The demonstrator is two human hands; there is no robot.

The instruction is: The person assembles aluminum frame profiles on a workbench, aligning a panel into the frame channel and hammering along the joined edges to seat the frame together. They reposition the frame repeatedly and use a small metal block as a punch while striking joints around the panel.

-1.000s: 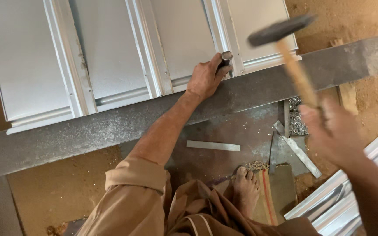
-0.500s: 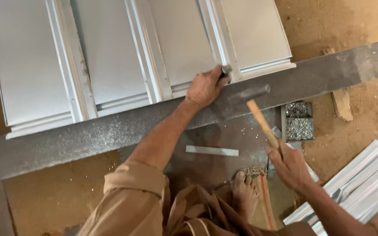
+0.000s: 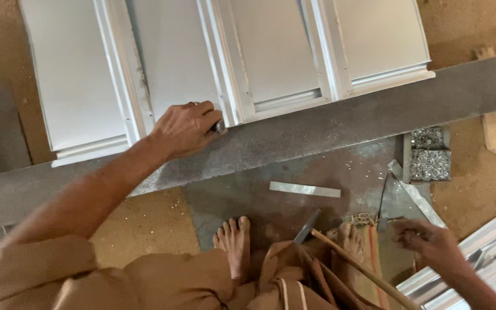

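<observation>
Head view: left hand (image 3: 186,127) closed round a small dark metal tool (image 3: 219,127), held at the ribbed white sheet-metal panel (image 3: 271,57) edge above the grey steel beam (image 3: 340,123); right hand (image 3: 429,244) fingers' grip cannot be told, wooden-handled hammer (image 3: 340,252) beside it.

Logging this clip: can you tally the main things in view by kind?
Hands: 2 (left hand, right hand)
Bare feet: 2
Hammer: 1
Grey beam: 1
Ribbed white panel: 1
Loose metal strip: 1
Total: 8
</observation>
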